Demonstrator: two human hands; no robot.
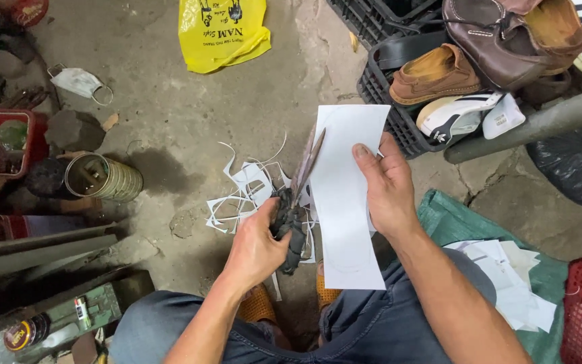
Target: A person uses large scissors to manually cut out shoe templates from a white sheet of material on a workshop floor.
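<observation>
My left hand [259, 244] grips the black wrapped handles of a pair of scissors [298, 202], whose blades point up along the left edge of a white sheet [345, 202]. My right hand [386, 187] pinches that sheet by its right side, thumb on top, holding it upright above my knees. A faint shoe-sole outline is drawn on the sheet. White paper offcuts [244, 195] lie on the concrete floor just beyond the scissors.
A black crate [389, 114] with brown shoes [436, 74] and a white sneaker stands at the upper right. A yellow bag [222, 30], a face mask [79, 82], a tin can [102, 177] and a red container [1, 141] lie left. White sheets [513, 276] rest on green cloth.
</observation>
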